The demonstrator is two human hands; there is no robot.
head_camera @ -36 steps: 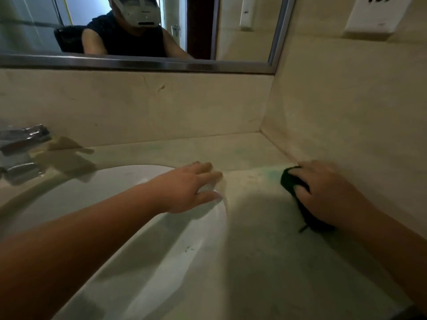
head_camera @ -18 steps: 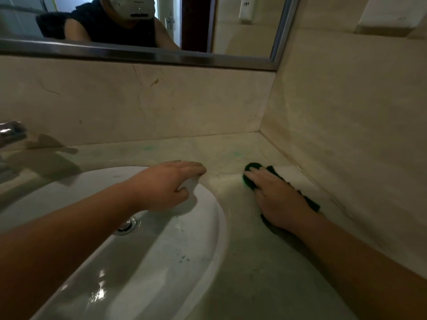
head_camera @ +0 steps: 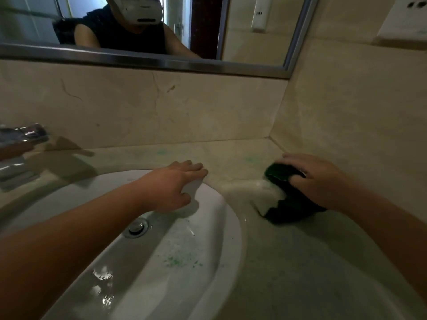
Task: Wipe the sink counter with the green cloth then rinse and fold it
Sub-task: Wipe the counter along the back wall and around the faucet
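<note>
The dark green cloth (head_camera: 286,204) lies bunched on the beige counter (head_camera: 288,262) to the right of the white sink (head_camera: 208,250). My right hand (head_camera: 316,179) lies on top of the cloth with fingers curled over its far end, pressing it down near the right wall. My left hand (head_camera: 175,183) rests with straight fingers on the sink's far rim, holding nothing. Green specks dot the basin and faint green smears mark the back of the counter.
A chrome faucet (head_camera: 20,144) stands at the left edge. The backsplash and a mirror (head_camera: 143,28) rise behind the counter; the mirror reflects a person wearing a headset. The right wall (head_camera: 358,112) carries a white socket plate at the top.
My right hand slid the cloth left across the counter, then back right toward the wall. My left hand stayed on the sink rim. The view shifted slightly.
</note>
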